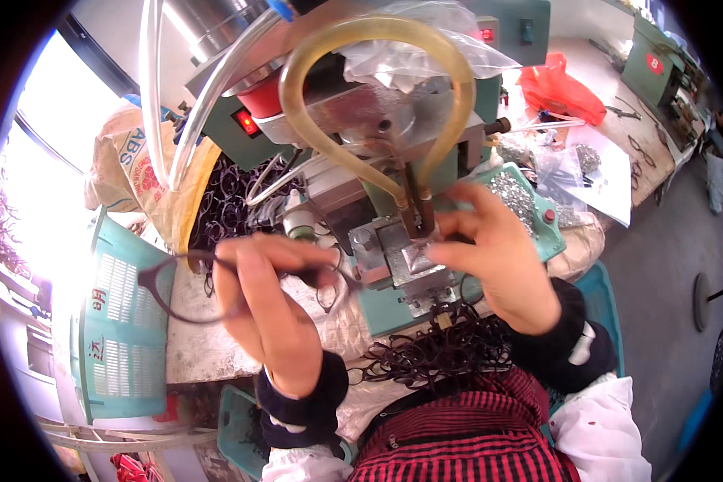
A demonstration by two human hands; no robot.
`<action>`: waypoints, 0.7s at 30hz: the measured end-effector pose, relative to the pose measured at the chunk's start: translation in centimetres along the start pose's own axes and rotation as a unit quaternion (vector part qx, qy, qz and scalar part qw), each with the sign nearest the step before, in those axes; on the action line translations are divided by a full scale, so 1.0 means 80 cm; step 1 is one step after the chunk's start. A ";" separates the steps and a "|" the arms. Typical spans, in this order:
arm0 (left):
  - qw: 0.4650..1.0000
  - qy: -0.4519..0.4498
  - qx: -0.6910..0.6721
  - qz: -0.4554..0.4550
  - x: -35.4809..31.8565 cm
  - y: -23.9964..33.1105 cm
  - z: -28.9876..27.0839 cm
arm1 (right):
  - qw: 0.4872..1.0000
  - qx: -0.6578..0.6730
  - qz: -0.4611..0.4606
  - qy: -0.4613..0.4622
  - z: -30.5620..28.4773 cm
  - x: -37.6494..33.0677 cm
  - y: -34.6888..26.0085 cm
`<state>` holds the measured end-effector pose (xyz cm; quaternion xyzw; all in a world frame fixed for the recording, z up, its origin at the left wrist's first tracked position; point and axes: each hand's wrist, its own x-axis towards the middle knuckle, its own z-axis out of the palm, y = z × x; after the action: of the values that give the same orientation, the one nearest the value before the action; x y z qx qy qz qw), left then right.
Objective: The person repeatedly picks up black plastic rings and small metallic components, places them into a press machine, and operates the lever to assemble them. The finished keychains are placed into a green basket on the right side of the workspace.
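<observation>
The single view, from the left camera of a head-worn pair, looks steeply down and forward, upright and unmirrored. Its wide fisheye lens rounds the picture off in black and bows straight edges. It sits close over the work: the left hand (275, 317) and right hand (502, 261) fall near the middle, the machine (337, 116) rises beyond them, and the checked garment (458, 426) fills the lower edge. Far left, glare probably washes out detail.
</observation>
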<state>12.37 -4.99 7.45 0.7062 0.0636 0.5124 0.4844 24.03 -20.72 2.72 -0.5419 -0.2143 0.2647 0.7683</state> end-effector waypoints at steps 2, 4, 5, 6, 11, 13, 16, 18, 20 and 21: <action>0.972 -0.140 -0.145 -0.119 -0.030 0.016 -0.013 | 0.992 0.114 0.044 -0.017 -0.008 -0.021 -0.010; 0.876 -0.300 -0.197 -0.324 -0.054 0.029 -0.010 | 0.995 -0.056 -0.073 -0.040 -0.020 -0.015 0.011; 0.811 -0.329 -0.219 -0.432 -0.062 0.022 -0.002 | 0.980 -0.142 -0.129 -0.054 -0.025 -0.010 0.019; 0.733 -0.353 -0.242 -0.529 -0.071 0.010 0.006 | 0.949 -0.278 -0.146 -0.013 -0.030 -0.002 0.009; 0.641 -0.331 -0.352 -0.596 -0.094 -0.043 0.035 | 0.668 -0.682 -0.229 0.189 -0.146 0.023 0.088; 0.648 -0.309 -0.345 -0.605 -0.091 -0.039 0.039 | 0.698 -0.641 -0.246 0.202 -0.167 0.021 0.105; 0.649 -0.304 -0.353 -0.602 -0.096 -0.045 0.041 | 0.717 -0.607 -0.264 0.219 -0.169 0.022 0.118; 0.659 -0.314 -0.338 -0.594 -0.098 -0.045 0.040 | 0.712 -0.608 -0.274 0.220 -0.164 0.024 0.115; 0.667 -0.332 -0.319 -0.586 -0.095 -0.047 0.038 | 0.705 -0.611 -0.284 0.221 -0.158 0.028 0.113; 0.651 -0.343 -0.306 -0.604 -0.088 -0.045 0.028 | 0.708 -0.605 -0.290 0.220 -0.157 0.027 0.111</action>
<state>12.30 -8.67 0.09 0.4488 0.1444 -0.1819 0.8629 31.87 -25.97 -9.59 -0.8445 -0.3004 -0.2841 0.3404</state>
